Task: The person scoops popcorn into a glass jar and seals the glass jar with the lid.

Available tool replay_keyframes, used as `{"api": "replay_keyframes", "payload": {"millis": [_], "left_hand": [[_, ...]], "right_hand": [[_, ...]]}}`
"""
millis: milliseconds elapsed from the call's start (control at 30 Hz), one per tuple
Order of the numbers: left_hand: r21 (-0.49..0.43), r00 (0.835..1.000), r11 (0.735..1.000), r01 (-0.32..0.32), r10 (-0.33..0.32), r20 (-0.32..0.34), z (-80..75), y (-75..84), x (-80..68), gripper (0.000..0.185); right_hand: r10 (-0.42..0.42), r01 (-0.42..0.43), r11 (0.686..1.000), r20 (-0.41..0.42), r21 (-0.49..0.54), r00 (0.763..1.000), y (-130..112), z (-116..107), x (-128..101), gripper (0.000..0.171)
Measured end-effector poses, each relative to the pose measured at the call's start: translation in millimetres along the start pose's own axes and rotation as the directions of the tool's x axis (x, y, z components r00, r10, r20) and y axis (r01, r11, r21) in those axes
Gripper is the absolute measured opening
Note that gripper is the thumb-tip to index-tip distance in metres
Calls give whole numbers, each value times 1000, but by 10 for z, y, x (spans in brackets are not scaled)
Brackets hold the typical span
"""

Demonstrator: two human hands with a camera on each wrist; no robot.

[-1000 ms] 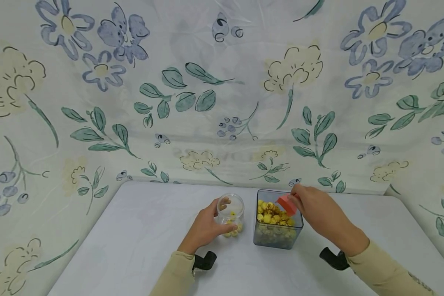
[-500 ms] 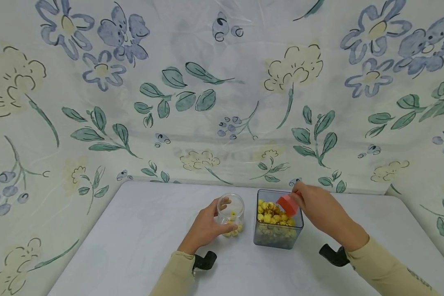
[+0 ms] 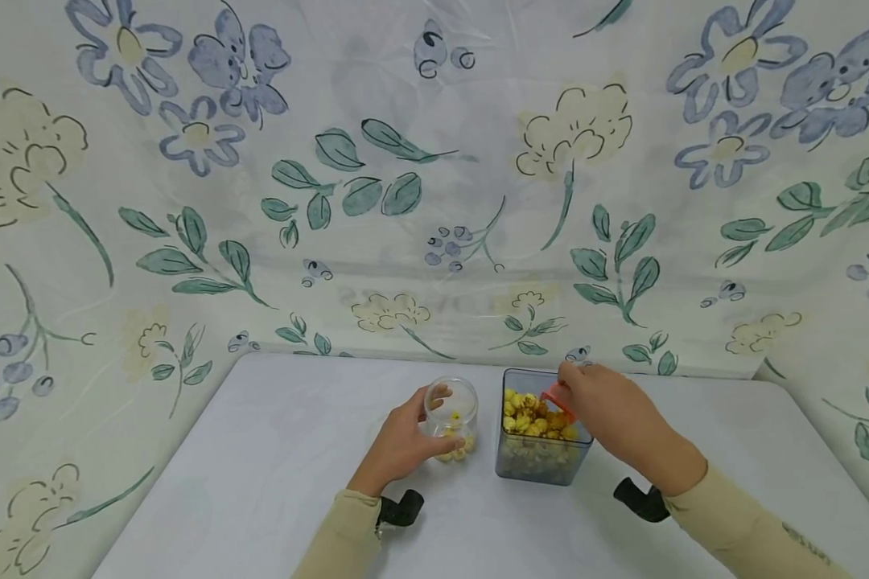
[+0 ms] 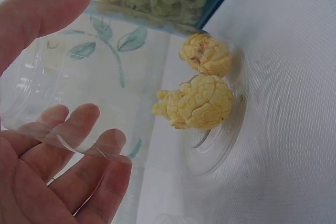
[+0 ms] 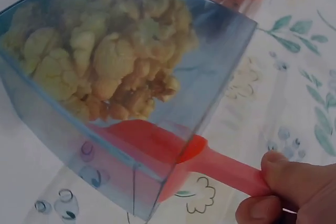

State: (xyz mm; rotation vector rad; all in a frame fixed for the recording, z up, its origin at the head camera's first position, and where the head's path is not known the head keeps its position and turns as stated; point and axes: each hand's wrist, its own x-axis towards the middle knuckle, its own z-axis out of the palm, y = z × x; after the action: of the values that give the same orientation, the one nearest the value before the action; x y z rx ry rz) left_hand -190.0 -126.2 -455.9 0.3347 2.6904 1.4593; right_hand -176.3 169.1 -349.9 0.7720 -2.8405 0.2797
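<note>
A small clear round jar [image 3: 452, 416] stands on the white table [image 3: 275, 466] with a few yellow popcorn pieces [image 4: 202, 100] at its bottom. My left hand [image 3: 405, 442] grips its side, fingers curled around the clear wall [image 4: 68, 103]. Right of it sits a square blue-tinted container [image 3: 543, 450] heaped with popcorn [image 5: 105, 61]. My right hand [image 3: 608, 414] pinches the handle of a red scoop [image 5: 210, 163] whose bowl is dipped into that container [image 5: 168, 129].
Floral-printed sheeting [image 3: 434, 201] rises close behind and on both sides of the table. Black wrist mounts [image 3: 401, 509] sit at both sleeves.
My right hand has shifted left and lowered the red scoop deeper into the popcorn container. The left hand and jar have stayed still.
</note>
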Motion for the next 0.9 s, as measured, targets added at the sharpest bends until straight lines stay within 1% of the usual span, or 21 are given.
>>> {"api": "replay_keyframes", "payload": {"millis": [67,133,267,367,500,700,833,900], "left_hand": [[-4,1000,1000,2,-2,-2,-2,0,1,79],[-4,1000,1000,5,-5,-3,-2,-3,0,79],[4,1000,1000,8,-8,0,0,-7,-2,79],[9,1000,1000,8,-8,-1,-1,-3,-2,79],[5,1000,1000,10,-10,-4,-2,5,-4,79],[1,1000,1000,9,-9,1,2,11,-1,79],[7,1000,1000,6,-6,-3,3,10,-1,80],[9,1000,1000,7,-6,-5,3,9,-3,79]], "right_hand": [[53,-55,995,29,85,998,45,-20,38,14],[85,-92,980,47,175,995,101,-37,63,13],[82,-95,953,57,289,995,204,-44,63,12],[87,-99,936,53,337,995,262,-39,55,13],[132,-143,908,54,394,990,331,-23,55,17],[228,-247,858,96,450,969,402,12,49,23],[261,-291,832,130,472,957,417,49,34,25],[282,-313,810,137,497,949,425,75,23,26]]}}
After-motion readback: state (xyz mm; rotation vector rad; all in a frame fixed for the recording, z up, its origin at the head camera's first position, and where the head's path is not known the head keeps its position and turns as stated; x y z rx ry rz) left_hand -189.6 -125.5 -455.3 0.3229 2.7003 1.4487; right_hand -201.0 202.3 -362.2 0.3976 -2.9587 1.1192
